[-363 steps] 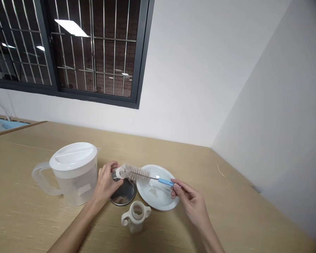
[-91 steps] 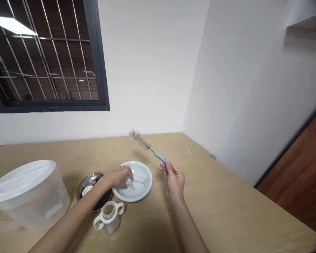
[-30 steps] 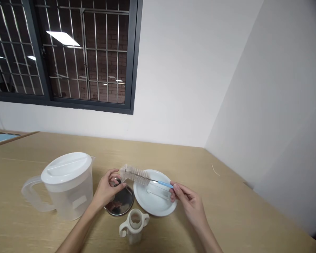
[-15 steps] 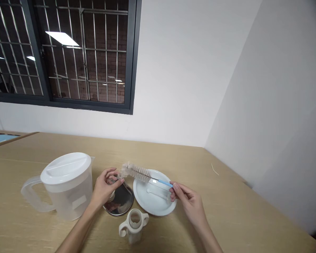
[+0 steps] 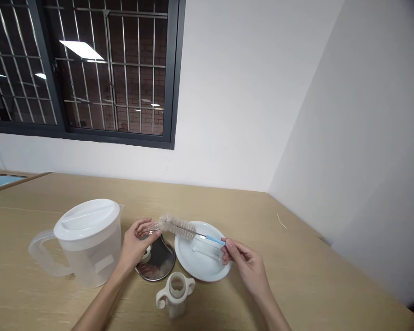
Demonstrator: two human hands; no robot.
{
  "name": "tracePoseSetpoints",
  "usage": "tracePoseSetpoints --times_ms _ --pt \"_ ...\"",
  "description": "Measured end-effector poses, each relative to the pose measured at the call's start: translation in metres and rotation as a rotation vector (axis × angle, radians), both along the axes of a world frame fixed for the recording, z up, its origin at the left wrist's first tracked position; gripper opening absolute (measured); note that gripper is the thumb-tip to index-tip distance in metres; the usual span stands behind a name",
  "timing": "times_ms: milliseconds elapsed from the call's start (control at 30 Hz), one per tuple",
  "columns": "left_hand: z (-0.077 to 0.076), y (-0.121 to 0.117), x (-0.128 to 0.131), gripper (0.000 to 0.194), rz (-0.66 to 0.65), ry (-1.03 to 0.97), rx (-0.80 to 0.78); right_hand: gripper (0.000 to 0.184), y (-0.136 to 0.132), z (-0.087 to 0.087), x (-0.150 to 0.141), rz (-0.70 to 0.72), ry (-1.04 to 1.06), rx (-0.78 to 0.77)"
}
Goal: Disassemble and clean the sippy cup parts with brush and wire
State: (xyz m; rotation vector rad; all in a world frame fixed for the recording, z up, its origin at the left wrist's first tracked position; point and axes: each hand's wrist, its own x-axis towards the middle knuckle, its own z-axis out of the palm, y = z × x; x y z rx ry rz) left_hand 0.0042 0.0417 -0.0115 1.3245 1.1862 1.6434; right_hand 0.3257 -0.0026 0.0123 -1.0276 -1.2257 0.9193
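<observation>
My right hand point(image 5: 246, 262) pinches the blue handle of a bottle brush point(image 5: 179, 227), whose white bristles point left over the plate. My left hand point(image 5: 138, 241) is closed round a small clear piece point(image 5: 154, 226), which looks like a bottle nipple and touches the brush tip; the fingers partly hide it. Beneath that hand is a shiny metal tray point(image 5: 160, 264) with a pale ring point(image 5: 146, 254) on it. The white plate point(image 5: 207, 273) bears a thin clear stick-like piece point(image 5: 205, 253). A two-handled baby bottle point(image 5: 175, 296), its top uncovered, stands upright in front.
On the left stands a translucent pitcher point(image 5: 89, 248) with a white lid, its handle turned left. A thin pale strand point(image 5: 281, 221) lies on the wooden table point(image 5: 313, 276) at right. Behind are a wall point(image 5: 244, 92) and a barred window point(image 5: 106, 78).
My left hand has shifted slightly left, and the clear piece now lies more lengthwise against the brush tip. The brush has dipped very slightly; the other things have stayed put.
</observation>
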Motion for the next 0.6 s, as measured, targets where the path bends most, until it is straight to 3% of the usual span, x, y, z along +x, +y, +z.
tracePoseSetpoints --times_ms 600 --pt "0.0014 -0.0014 0.0028 0.055 -0.065 -0.049 -0.046 0.039 -0.0019 -0.0039 -0.0003 0.027 -0.007 0.044"
